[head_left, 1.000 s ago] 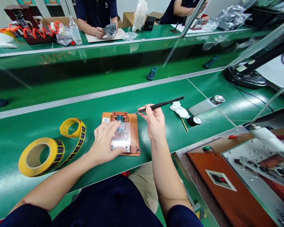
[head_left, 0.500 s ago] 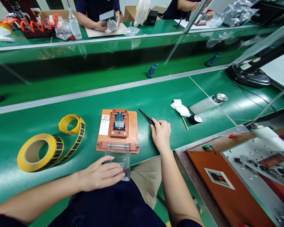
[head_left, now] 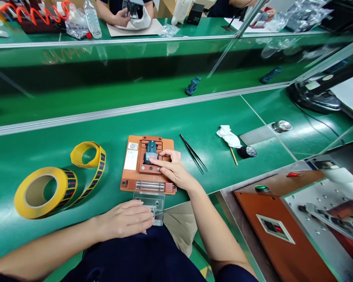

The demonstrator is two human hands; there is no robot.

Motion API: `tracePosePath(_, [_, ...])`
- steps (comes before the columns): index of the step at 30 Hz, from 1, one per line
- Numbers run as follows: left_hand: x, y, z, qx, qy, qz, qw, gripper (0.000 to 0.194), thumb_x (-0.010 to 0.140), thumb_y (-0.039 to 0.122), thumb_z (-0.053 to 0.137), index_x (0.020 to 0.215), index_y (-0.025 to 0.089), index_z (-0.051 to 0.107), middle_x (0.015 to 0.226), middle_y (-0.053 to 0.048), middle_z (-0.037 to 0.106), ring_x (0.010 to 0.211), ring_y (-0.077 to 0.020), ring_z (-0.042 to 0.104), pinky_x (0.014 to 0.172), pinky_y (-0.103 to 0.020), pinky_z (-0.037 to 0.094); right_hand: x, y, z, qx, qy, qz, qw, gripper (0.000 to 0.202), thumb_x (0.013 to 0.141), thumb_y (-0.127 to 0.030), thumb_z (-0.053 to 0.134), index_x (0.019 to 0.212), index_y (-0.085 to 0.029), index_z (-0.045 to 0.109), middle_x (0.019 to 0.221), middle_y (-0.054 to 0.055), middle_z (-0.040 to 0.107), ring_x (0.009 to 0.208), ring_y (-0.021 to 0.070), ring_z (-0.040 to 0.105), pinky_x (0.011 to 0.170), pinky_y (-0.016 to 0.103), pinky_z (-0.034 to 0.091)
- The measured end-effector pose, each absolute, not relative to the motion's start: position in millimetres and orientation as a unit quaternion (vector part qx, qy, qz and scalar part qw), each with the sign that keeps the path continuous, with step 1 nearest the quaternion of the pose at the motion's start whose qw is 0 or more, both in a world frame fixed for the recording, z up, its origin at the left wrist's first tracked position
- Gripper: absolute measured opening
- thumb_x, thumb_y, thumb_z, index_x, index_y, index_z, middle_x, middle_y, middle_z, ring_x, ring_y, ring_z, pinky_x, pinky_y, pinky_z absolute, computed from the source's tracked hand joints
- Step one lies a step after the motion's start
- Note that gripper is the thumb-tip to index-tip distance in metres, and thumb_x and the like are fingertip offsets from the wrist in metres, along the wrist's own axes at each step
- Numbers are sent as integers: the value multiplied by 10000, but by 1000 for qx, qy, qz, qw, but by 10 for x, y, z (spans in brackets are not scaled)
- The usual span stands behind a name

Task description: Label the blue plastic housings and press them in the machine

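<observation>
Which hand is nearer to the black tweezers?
Right. The right hand is just left of the tweezers, a fingertip at the dark part. The left hand is farther off, lower left of them, on the clear flap.

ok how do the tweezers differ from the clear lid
The tweezers are dark and thin; the lid is see-through and broad. The tweezers lie untouched on the table; the lid is joined to the orange holder, under the left hand. Neither covers the blue part.
</observation>
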State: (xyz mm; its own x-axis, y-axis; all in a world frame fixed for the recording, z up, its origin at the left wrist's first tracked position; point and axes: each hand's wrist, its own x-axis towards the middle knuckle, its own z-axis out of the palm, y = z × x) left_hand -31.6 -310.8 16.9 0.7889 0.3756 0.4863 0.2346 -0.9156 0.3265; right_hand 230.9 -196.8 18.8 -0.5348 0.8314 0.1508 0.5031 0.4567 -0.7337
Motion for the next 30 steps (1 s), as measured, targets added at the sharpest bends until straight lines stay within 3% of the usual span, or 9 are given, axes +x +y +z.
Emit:
tracePosePath(4, [-317,-3108,94,927,163,300,154,414,888,183,744,1288,151,642,1236,-78,720,1266,-152,610,1242,-305,284,2330,-1974,160,-413,-815,321,249,376,1037,-449,407,1357,-475,603,1317,64,413,1299,286,361,1167,552,309])
tracePosePath(12, [-325,-3148,10,929,165,295,153,320,925,199,695,1240,154,663,1242,-98,715,1269,-169,610,1224,-321,329,2247,-1972,217,-439,-803,300,269,373,1036,-436,415,1352,-476,608,1308,64,403,1290,289,364,1158,561,316])
tracePosePath(15, [-325,-3137,27,933,159,287,146,294,943,211,671,1228,143,663,1243,-99,716,1273,-164,605,1243,-321,282,2214,-1998,244,-428,-807,304,270,356,1033,-431,431,1319,-466,640,1314,61,408,1301,289,363,1164,561,304])
tracePosePath(18, [-325,-3117,52,934,160,287,141,290,939,227,681,1216,144,664,1223,-102,724,1268,-160,608,1244,-320,277,2165,-1983,254,-454,-793,288,286,367,1041,-386,414,1321,-426,649,1300,70,424,1286,278,381,1150,538,327])
tracePosePath(21, [-332,-3098,112,931,154,300,142,322,926,273,703,1209,124,662,1186,-124,735,1240,-184,629,1231,-341,316,2109,-1931,280,-506,-750,267,333,376,1031,-379,416,1325,-305,638,1213,103,486,1222,278,434,1099,527,386])
tracePosePath(23, [-331,-3087,197,925,144,320,145,357,915,269,717,1218,94,651,1144,-136,745,1186,-209,660,1210,-369,366,2056,-1892,331,-539,-720,259,352,363,975,-456,525,1222,-218,644,1133,115,533,1154,290,475,1030,509,446])
tracePosePath(26, [-285,-3037,403,902,158,372,151,364,917,208,696,1259,102,626,1083,-127,755,1076,-226,696,1067,-390,520,1945,-1849,468,-561,-737,250,282,499,786,-588,740,1037,-173,620,1082,127,574,1081,319,519,931,495,501])
tracePosePath(28, [-206,-2938,570,871,221,411,151,370,911,154,675,1278,156,623,1092,-107,749,1060,-227,691,990,-394,550,1877,-1844,586,-564,-755,239,234,512,731,-584,791,965,-169,602,1068,136,597,1062,332,548,906,494,510])
tracePosePath(30, [-97,-2761,727,809,330,462,149,333,912,132,663,1233,219,654,1118,-81,732,1089,-225,671,999,-410,527,1849,-1879,710,-566,-751,234,247,461,746,-518,797,968,-173,588,1077,140,629,1061,328,586,913,485,512])
